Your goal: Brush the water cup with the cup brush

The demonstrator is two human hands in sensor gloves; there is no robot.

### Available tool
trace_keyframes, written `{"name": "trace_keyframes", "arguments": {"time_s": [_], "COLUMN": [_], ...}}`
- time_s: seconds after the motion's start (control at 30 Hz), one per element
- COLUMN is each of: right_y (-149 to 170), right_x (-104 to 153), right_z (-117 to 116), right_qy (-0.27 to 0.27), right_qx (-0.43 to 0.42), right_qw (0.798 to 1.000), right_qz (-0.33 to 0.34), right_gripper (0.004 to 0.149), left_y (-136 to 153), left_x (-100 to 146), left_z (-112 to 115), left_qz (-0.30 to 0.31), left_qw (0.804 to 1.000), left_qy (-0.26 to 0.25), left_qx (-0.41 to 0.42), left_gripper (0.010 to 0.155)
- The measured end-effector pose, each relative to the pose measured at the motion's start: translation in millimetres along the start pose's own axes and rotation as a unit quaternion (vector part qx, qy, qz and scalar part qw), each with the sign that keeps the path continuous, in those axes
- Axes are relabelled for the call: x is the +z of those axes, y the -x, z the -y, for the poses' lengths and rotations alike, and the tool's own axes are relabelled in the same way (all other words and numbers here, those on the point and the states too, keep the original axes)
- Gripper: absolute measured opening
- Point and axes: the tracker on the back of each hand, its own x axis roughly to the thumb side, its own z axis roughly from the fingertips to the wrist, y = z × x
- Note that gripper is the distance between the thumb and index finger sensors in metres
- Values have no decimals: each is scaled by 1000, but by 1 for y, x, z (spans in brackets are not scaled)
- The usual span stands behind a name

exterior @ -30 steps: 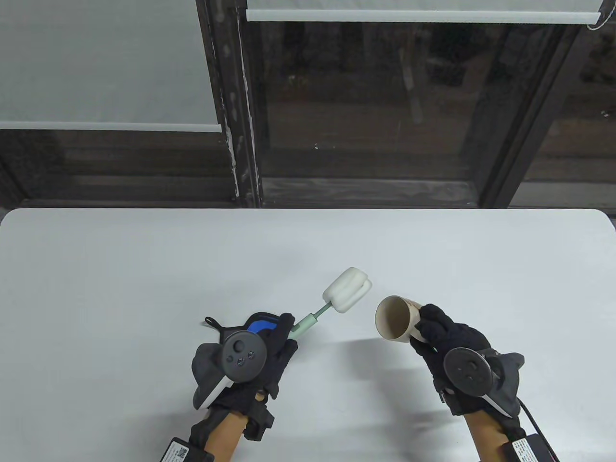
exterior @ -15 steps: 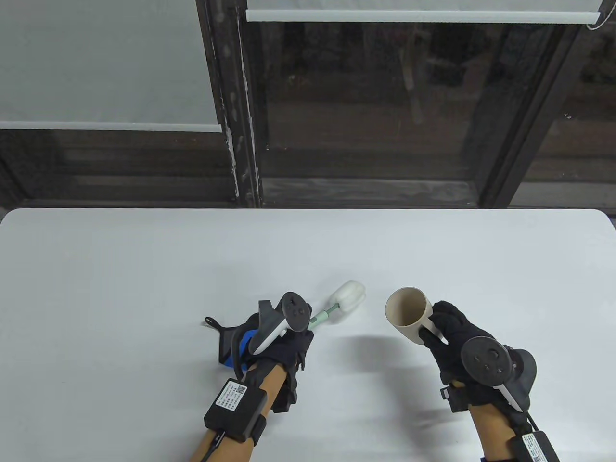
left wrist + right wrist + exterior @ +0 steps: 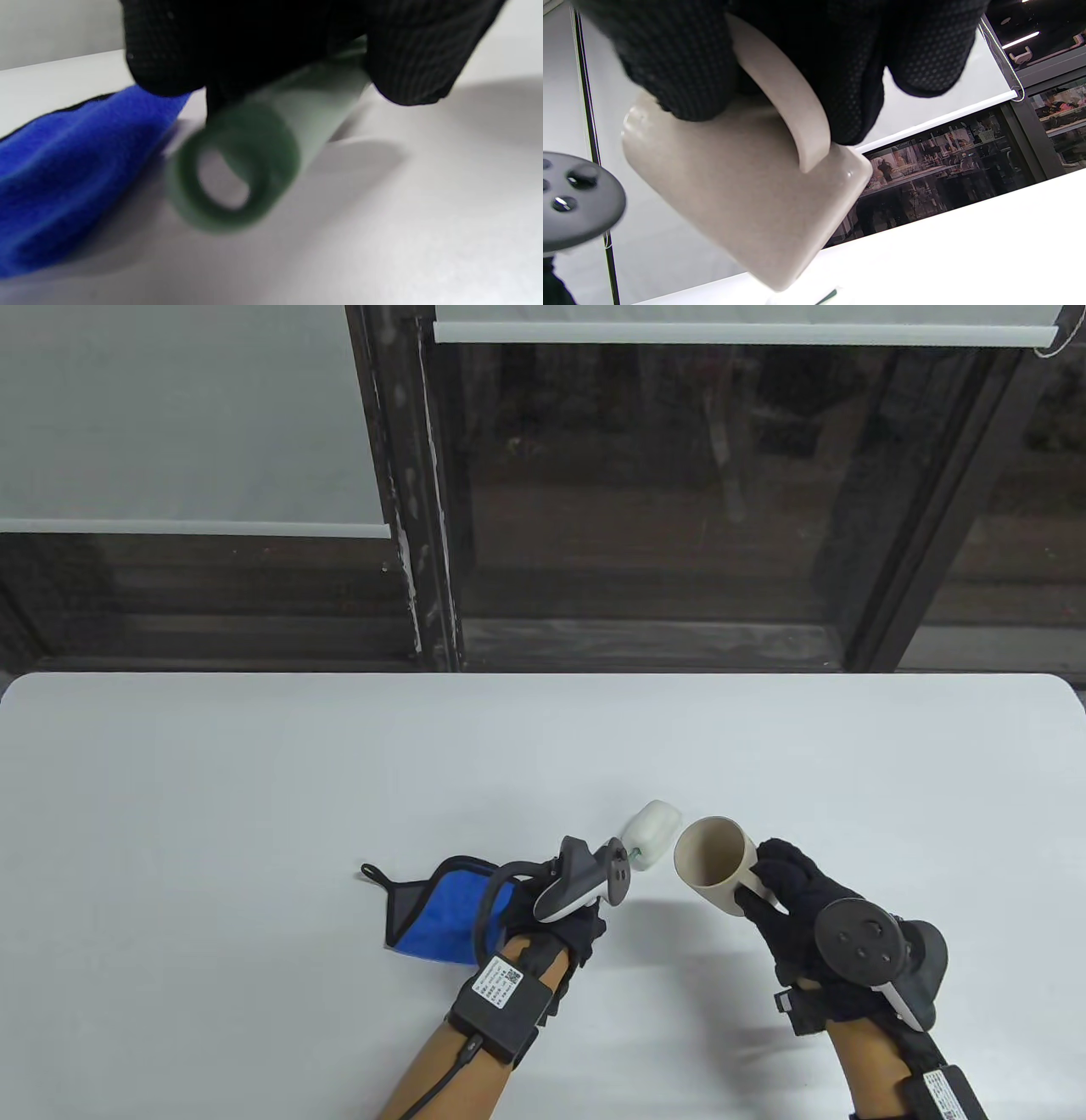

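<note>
My right hand (image 3: 785,891) holds a beige water cup (image 3: 713,865) by its handle, above the table, mouth tilted toward the left. In the right wrist view the fingers (image 3: 852,63) wrap the cup's handle (image 3: 785,93). My left hand (image 3: 577,912) grips the pale green handle (image 3: 271,144) of the cup brush. Its white sponge head (image 3: 652,833) sits just left of the cup's rim, close to touching it. The tracker hides most of the brush handle in the table view.
A blue cloth (image 3: 433,912) with a black edge lies on the white table (image 3: 212,814) left of my left hand; it also shows in the left wrist view (image 3: 55,169). Dark windows stand behind the table's far edge.
My left hand has rolled over and moved right, bringing the sponge head up to the cup's rim and uncovering the blue cloth. The cup's mouth has turned to face it.
</note>
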Motion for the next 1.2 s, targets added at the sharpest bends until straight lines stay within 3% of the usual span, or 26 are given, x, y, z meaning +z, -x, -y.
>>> {"name": "trace_keyframes", "arguments": {"time_s": [0.4,0.6,0.7,0.87,0.93,1.03,1.2], "right_y": [0,1,1,1,0,0,-1], "right_x": [0,0,0,0,0,1,1], "right_z": [0,2,2,2,2,1,0], "right_qy": [-4,2,2,3,1,-2,-6], "right_qx": [-4,-7,-9,-11,-10,-10,-12], "right_qw": [1000,1000,1000,1000,1000,1000,1000], "right_qz": [2,0,-1,0,0,1,0], "right_gripper": [38,38,37,38,38,38,38], "left_y": [-2,42,70,112,124,134,138], "left_x": [2,23,31,31,26,21,16], "left_z": [5,-23,-26,-5,13,34,55], "left_qz": [-2,-9,-29,-76,-88,-107,-131], "left_qw": [999,997,994,986,982,977,972], "left_qy": [-1,-41,-45,-9,37,92,125], "left_qx": [-32,57,93,149,160,158,147], "left_gripper": [70,71,70,73,74,82,86]}}
